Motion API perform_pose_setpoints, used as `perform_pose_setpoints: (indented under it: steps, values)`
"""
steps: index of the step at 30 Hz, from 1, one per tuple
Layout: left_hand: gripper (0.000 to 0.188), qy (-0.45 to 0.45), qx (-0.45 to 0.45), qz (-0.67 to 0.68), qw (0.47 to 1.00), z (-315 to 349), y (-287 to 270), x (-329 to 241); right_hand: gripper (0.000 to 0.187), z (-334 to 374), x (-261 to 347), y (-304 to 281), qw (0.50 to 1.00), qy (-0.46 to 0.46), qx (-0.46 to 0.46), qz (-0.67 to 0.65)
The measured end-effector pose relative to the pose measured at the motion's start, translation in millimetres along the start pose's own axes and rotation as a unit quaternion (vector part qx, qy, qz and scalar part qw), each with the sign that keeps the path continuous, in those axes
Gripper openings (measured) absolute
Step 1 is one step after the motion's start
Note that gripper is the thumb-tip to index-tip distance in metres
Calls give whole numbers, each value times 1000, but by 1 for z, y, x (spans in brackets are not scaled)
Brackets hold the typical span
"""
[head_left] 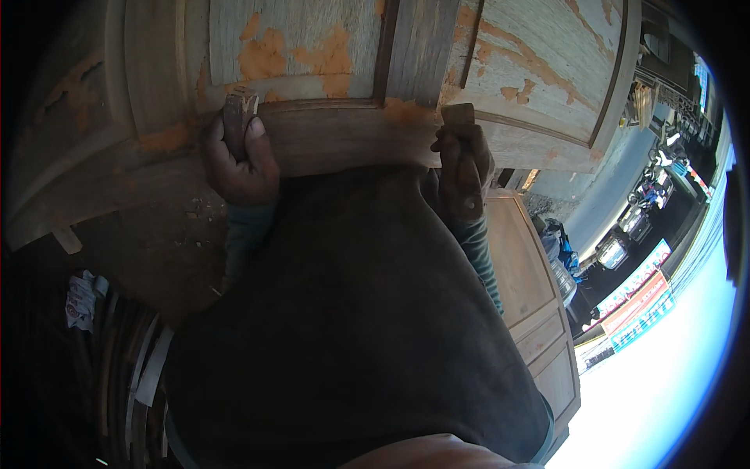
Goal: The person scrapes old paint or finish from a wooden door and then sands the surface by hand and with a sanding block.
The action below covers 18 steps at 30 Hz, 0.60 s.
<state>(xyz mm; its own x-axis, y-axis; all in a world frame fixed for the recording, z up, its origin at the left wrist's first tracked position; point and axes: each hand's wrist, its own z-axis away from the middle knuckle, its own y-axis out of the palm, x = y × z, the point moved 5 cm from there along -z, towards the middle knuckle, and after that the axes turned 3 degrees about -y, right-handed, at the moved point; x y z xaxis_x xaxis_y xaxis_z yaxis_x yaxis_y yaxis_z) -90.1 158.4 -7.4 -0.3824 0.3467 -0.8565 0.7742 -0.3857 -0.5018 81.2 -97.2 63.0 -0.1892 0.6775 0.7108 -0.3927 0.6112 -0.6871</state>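
Left hand (254,166) closed round a brown block (237,129) — long axis running away from the body, chipped end foremost, seen against the near edge of a wooden door (336,137). Right hand (476,148) wrapped round a scraper (458,114) — flat blade pointing away, handle back toward the wrist. Cannot tell whether either tool touches wood. Orange filler (324,56) patches the panels beyond.
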Motion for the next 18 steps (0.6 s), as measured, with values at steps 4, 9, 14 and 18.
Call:
perform_pose_setpoints:
  steps: [4, 9, 14, 18]
  values:
    - [35, 30, -12, -16, 999, -2, -1, -2, 13, -5, 2, -10, 988, 18, 144, -49]
    - [34, 24, -20, 25, 999, 0, 4, 0, 17, -4, 14, -6, 986, -120, 111, -14]
    - [34, 50, -43, -5, 998, 0, 1, -3, 26, -12, 26, 7, 990, -67, 101, -72]
    - [33, 60, -92, -34, 993, -2, -5, -6, 25, -33, 39, 20, 978, -96, 151, -104]
